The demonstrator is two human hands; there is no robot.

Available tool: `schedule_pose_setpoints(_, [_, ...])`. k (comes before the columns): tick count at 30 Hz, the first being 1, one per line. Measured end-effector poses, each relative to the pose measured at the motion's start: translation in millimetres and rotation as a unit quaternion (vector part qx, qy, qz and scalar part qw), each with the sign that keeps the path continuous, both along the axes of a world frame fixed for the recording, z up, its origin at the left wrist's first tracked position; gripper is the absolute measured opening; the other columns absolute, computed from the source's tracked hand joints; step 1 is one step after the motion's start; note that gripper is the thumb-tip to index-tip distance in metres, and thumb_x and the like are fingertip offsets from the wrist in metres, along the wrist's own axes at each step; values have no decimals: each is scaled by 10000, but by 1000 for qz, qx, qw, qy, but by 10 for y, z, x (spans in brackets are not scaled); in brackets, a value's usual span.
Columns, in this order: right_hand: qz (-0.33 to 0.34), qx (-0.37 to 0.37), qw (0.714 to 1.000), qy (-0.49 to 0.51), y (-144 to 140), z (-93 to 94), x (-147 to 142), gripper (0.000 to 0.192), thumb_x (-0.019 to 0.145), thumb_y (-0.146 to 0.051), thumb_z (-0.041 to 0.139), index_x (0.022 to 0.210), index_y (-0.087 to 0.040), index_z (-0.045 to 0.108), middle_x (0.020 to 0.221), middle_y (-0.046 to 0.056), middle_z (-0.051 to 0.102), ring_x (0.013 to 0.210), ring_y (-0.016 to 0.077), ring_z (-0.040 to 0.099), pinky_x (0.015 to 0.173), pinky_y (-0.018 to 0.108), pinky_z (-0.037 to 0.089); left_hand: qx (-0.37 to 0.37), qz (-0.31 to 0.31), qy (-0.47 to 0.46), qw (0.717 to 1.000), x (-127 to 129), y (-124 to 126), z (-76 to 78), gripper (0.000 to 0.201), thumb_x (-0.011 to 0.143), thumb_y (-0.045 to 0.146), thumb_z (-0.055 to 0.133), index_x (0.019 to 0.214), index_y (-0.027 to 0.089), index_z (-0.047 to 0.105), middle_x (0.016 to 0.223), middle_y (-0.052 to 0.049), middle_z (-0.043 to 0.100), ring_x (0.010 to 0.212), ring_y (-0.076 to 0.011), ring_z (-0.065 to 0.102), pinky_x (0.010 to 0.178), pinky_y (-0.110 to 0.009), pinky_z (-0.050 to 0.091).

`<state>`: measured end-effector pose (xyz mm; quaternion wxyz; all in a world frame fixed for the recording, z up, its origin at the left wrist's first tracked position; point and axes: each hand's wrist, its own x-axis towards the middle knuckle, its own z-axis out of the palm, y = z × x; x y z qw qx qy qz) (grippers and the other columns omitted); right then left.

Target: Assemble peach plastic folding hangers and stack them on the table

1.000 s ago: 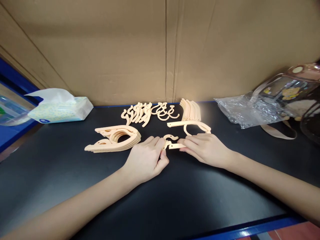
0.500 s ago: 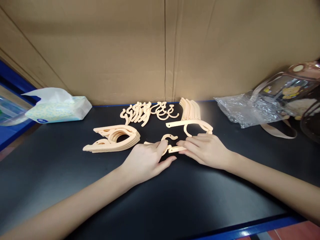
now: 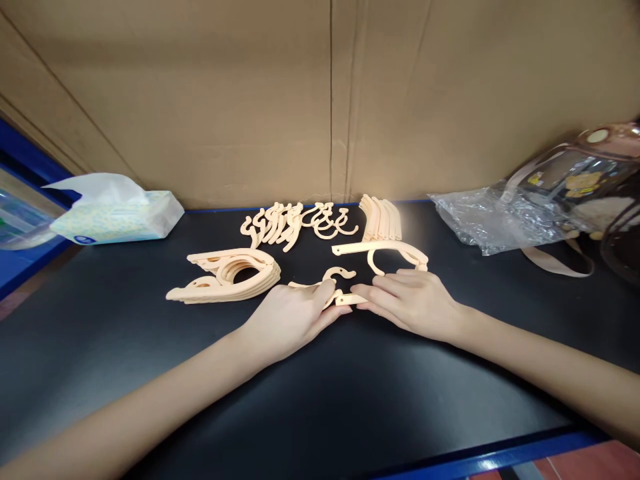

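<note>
The left hand pinches a hanger hook and the right hand a hanger arm, seemingly being joined, which likely calls for careful alignment.

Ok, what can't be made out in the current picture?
Head view: far end of the pale-peach straight plastic bar, hidden by the right hand.
Head view: lower end of the pale-peach curved plastic hook, hidden by the left hand.
Head view: right side of the clear brown-trimmed plastic bag, cut off by the edge.
Head view: any lettering on the pale patterned tissue pack, too small.
</note>
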<state>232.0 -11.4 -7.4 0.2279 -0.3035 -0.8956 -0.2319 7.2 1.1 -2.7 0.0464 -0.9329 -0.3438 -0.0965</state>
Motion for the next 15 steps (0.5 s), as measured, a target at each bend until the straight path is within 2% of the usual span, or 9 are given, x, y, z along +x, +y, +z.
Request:
schedule_pose_setpoints(4, [1,-16,1000,17,2,-8,-8,268,958,-325,456,918,-155,659,679,-28,675,556,74,556,574,228,363,9,-5,6,1000,-4,13,-6,330,976,426,329,881,160,501,624,-13,635,531,-171,633,463,-226,373])
schedule_pose_setpoints(8, [0,-24,1000,8,11,-18,-4,323,966,-337,429,805,-163,648,646,-28,658,525,87,537,555,240,347,19,-11,3,1000,1,9,-9,332,974,424,335,885,150,500,592,-10,620,506,-187,628,443,-238,356])
schedule_pose_setpoints(15, [8,-17,1000,18,2,-18,5,337,962,-352,433,777,-161,639,625,-27,642,521,90,511,548,237,335,-2,-14,0,1000,4,-11,32,357,982,435,291,877,162,493,593,-8,620,510,-175,625,450,-229,359])
